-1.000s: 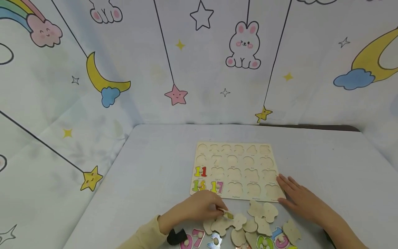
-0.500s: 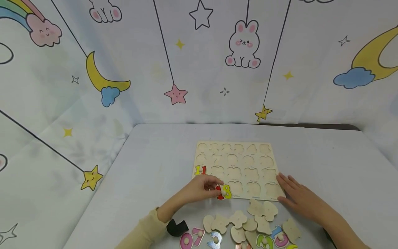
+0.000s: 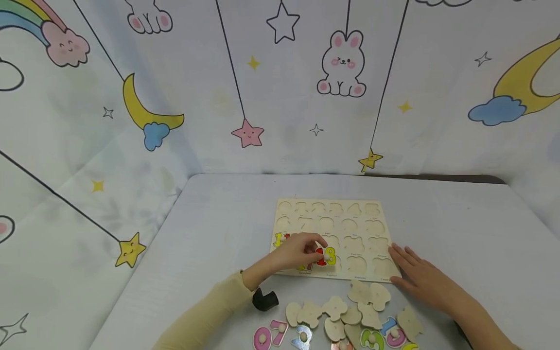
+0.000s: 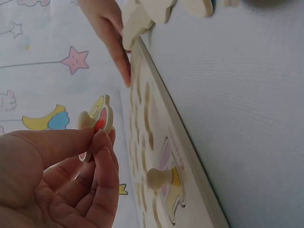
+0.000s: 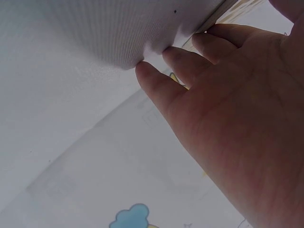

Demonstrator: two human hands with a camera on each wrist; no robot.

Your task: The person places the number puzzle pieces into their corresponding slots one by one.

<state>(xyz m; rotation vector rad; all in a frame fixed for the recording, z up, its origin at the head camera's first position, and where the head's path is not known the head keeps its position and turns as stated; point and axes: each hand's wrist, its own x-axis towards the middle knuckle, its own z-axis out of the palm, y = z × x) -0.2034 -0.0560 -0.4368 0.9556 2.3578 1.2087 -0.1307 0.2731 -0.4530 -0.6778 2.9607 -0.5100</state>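
In the head view my left hand [image 3: 299,250] pinches a number 18 puzzle piece [image 3: 325,256], red and yellow, over the bottom row of a wooden peg puzzle board [image 3: 367,234]. The left wrist view shows thumb and fingers on the edge of the same piece [image 4: 105,114], its wooden knob facing outward. A 17 piece with a knob [image 4: 164,180] sits in its recess just below. An 11 piece [image 3: 278,239] shows partly at the board's left, beside my wrist. With straight fingers, my right hand [image 3: 420,277] rests at the board's right edge, fingertips on the table [image 5: 109,42].
Loose wooden pieces [image 3: 334,308], many face down, lie in front of the board. Nearer the front are a pink 0 [image 3: 262,338], a pink 7 [image 3: 279,330] and a green piece [image 3: 373,339]. A black object [image 3: 265,300] lies by my left sleeve.
My left hand has picked the 18 piece from the loose pile and carried it up and right over the board's bottom row. The right hand has stayed at the board's edge.
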